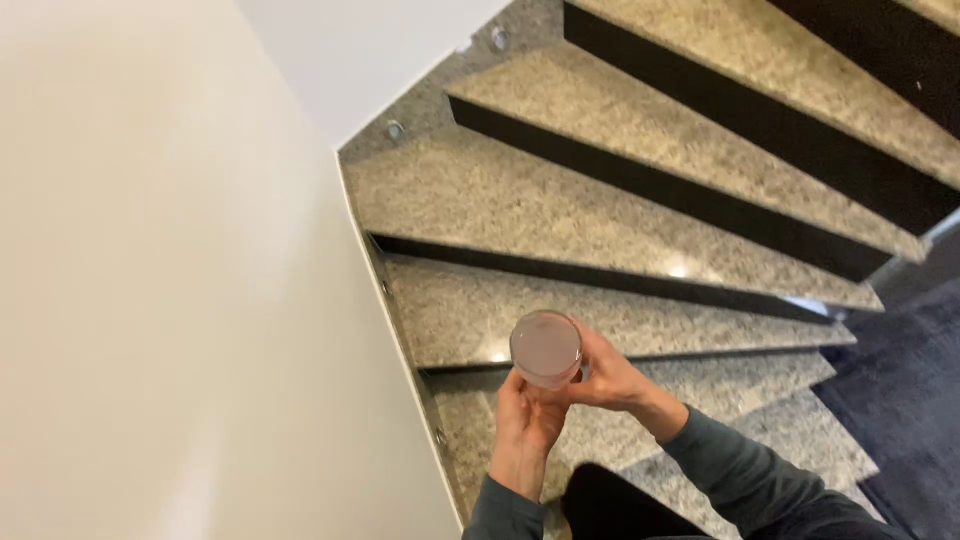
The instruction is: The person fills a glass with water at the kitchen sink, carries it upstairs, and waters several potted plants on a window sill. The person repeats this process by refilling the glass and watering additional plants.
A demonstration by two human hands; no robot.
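Note:
A clear drinking glass (545,347), seen from above with a pale, pinkish content, is held upright over a speckled granite staircase. My left hand (524,425) cups it from below and behind. My right hand (606,375) wraps its right side, fingers closed around the wall of the glass. Both forearms wear dark grey-green sleeves and come in from the bottom of the view.
Granite steps (560,215) with black risers fan upward to the right in a curve. A cream wall (170,300) borders them on the left. Dark carpet (905,380) lies at the right. Small round metal fittings (395,130) sit along the stair edge.

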